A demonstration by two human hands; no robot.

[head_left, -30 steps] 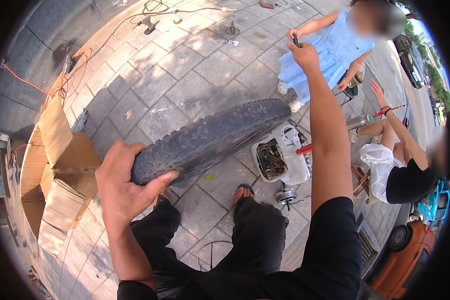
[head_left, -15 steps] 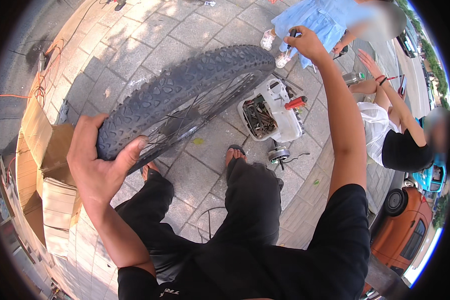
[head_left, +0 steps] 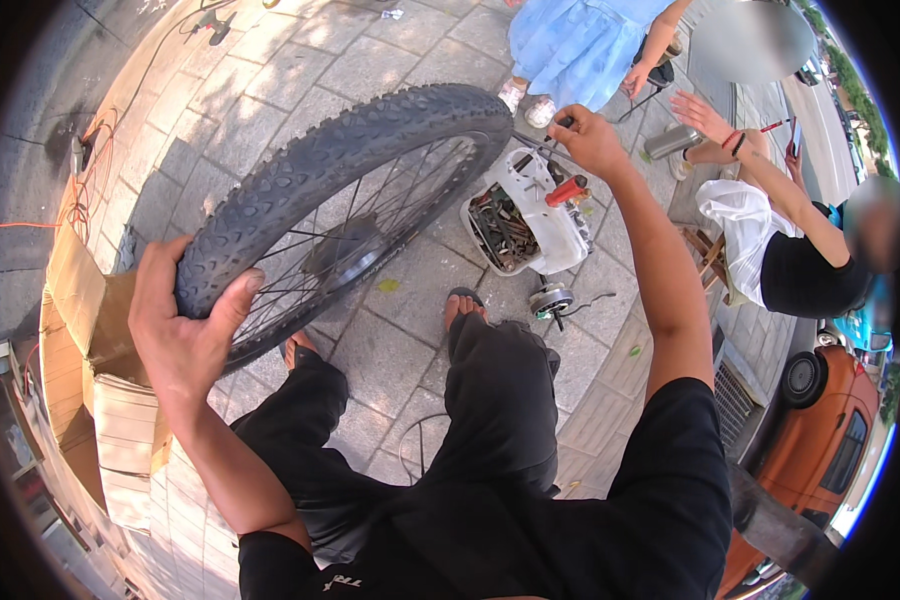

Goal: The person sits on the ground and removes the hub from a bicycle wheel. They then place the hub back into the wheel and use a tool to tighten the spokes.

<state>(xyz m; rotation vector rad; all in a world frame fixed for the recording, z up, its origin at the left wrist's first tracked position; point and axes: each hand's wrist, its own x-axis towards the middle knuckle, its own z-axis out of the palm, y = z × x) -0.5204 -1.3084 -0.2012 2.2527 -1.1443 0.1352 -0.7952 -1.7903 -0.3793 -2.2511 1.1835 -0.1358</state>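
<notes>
A bicycle wheel [head_left: 345, 140] with a knobby black tyre stands tilted in front of me. My left hand [head_left: 185, 315] grips its near left edge, thumb on the rim side and fingers round the tread. Past the wheel's far right end, my right hand [head_left: 592, 142] is closed round a black-handled screwdriver [head_left: 565, 123]; its thin shaft is mostly hidden by the fingers. Just nearer than that hand sits a white plastic container [head_left: 560, 235] of small metal parts [head_left: 505, 225], with a red-handled tool [head_left: 567, 190] on it. A round metal hub [head_left: 550, 300] lies below the container.
An open cardboard box [head_left: 120, 430] stands at the left, near an orange cable [head_left: 75, 210]. A power drill [head_left: 213, 27] lies far left. A person in a blue dress [head_left: 580, 50] stands ahead; another [head_left: 805, 250] sits at the right. A metal flask [head_left: 673, 142] is between them.
My right hand has come nearer and lower with the screwdriver, toward the wheel's far end. The wheel has turned slightly, showing more of its spokes. My left hand keeps its grip.
</notes>
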